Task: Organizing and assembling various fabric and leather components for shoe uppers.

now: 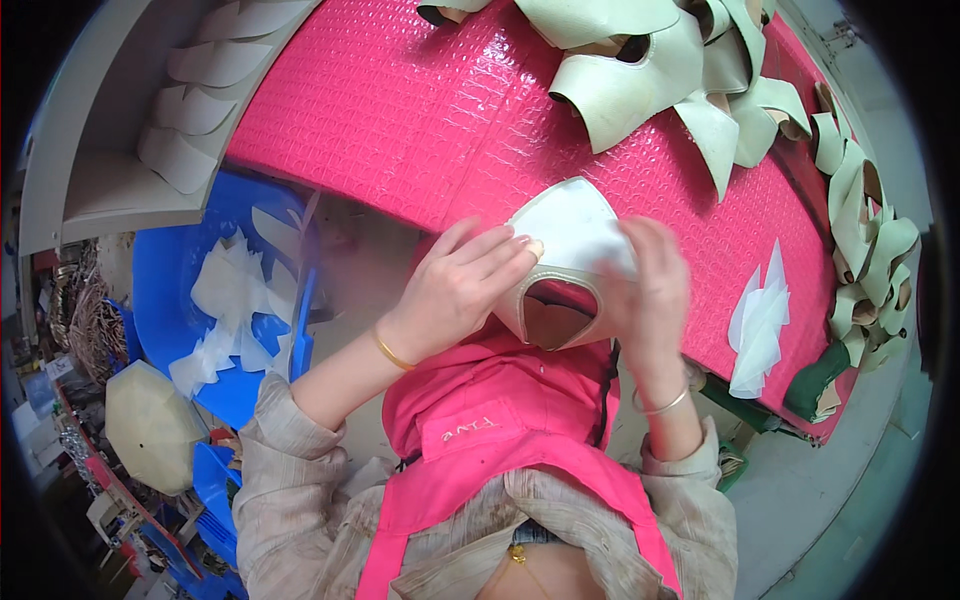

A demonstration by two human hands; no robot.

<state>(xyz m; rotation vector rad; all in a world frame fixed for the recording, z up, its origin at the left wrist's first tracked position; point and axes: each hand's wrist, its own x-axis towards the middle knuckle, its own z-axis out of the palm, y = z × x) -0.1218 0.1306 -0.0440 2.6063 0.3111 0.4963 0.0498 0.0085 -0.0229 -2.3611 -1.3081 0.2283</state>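
A pale shoe upper with a rounded opening is in front of me at the near edge of the pink table. White lining-like material covers its pointed far part. My left hand is closed on the upper's left side, its fingers pressed on the white material. Something small and yellowish covers one fingertip. Along the upper's right edge lies my right hand, touching it or very close. Motion blurs its fingers, so their grip is unclear.
A heap of pale green shoe uppers lies at the table's far side, with more along the right. Thin white pieces rest near the right edge. At left stand a blue bin of white scraps and a shelf holding pale pieces.
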